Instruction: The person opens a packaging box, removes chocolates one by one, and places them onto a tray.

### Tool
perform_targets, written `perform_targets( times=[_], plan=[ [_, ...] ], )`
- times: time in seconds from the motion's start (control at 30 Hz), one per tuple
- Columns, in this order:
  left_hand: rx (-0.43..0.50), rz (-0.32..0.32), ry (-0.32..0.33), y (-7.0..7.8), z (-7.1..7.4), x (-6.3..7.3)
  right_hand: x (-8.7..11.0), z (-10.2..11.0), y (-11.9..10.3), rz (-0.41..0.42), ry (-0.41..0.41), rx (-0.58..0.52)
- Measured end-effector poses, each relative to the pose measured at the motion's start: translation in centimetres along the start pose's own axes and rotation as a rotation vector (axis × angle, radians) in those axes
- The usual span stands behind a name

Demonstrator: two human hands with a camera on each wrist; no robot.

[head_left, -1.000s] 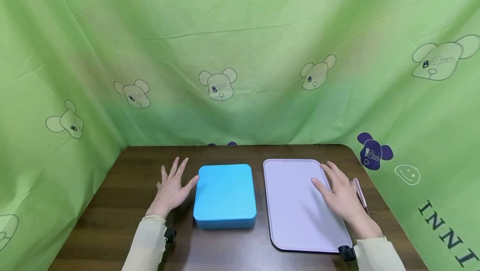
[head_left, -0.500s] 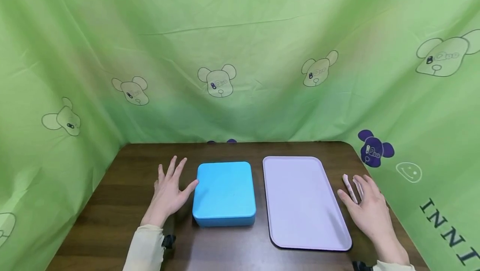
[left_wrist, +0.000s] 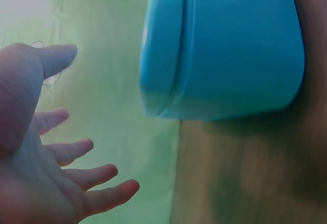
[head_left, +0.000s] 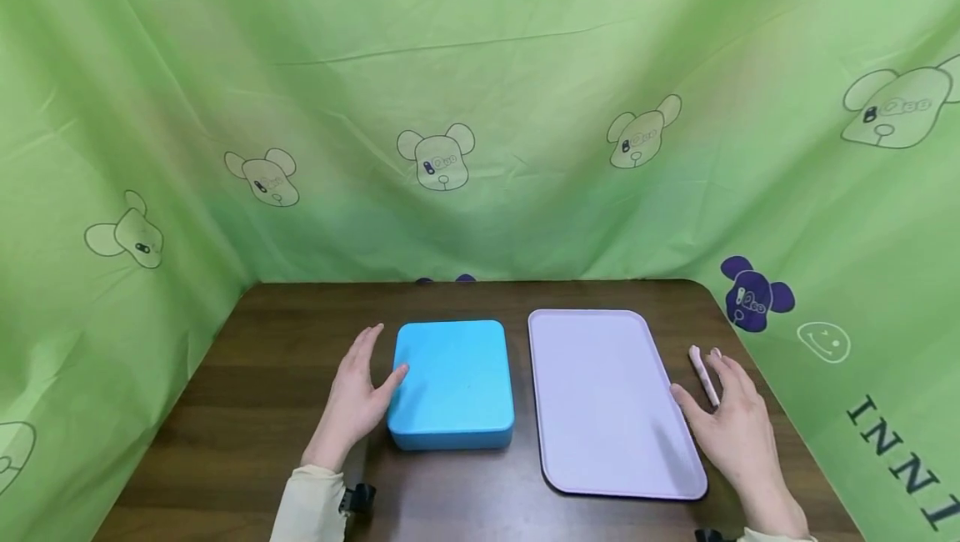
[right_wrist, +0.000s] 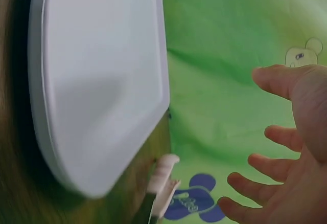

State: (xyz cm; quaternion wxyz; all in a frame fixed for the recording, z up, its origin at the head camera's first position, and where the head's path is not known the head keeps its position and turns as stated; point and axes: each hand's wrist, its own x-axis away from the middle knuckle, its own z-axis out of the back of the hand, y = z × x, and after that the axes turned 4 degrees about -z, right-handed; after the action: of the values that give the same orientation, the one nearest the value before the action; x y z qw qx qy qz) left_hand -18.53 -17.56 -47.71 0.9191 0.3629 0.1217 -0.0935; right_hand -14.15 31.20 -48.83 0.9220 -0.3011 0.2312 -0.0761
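The left hand [head_left: 354, 398] is loose, near the blue box [head_left: 453, 382]. The right hand [head_left: 738, 435] is loose, by pink handles [right_wrist: 163, 172].

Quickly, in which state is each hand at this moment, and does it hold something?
Left hand: open, holding nothing, beside the blue box.
Right hand: open, holding nothing, near the pale pink handles.

Smooth plastic is seen on the blue box [head_left: 452, 379] and purple tray [head_left: 611, 400], shiny wood on the bench [head_left: 450, 496], wrinkles in the green cloth [head_left: 525, 75].
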Motion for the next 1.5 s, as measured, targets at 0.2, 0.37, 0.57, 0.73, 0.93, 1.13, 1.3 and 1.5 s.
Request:
perform_targets(
  times=[0.2,0.37,0.57,0.73,0.93,1.13,1.3,1.5],
  plan=[
    [0.146,0.109,0.010,0.3,-1.1,0.5,0.3,-1.7,-1.3,0.108,0.016,-0.080],
    [0.238,0.240,0.019,0.4,-1.9,0.8,0.4,-2.9,-2.2,0.131,0.011,-0.100],
    [0.292,0.331,0.033,0.2,-2.3,0.9,0.6,-4.0,-3.8,0.127,-0.026,-0.109],
    [0.333,0.387,0.028,0.1,-2.3,1.0,0.7,-4.8,-5.1,0.127,-0.072,-0.132],
    [0.340,0.425,0.040,0.0,-2.5,0.8,0.8,-6.2,-6.9,0.161,-0.093,-0.198],
    [0.314,0.441,0.040,-0.1,-2.7,0.6,0.9,-7.4,-8.8,0.129,-0.174,-0.229],
    [0.292,0.430,0.043,0.0,-2.7,0.4,1.0,-8.4,-10.0,0.075,-0.262,-0.233],
    [0.278,0.417,0.043,0.1,-2.7,0.3,1.0,-9.6,-11.4,0.002,-0.357,-0.298]
  ],
)
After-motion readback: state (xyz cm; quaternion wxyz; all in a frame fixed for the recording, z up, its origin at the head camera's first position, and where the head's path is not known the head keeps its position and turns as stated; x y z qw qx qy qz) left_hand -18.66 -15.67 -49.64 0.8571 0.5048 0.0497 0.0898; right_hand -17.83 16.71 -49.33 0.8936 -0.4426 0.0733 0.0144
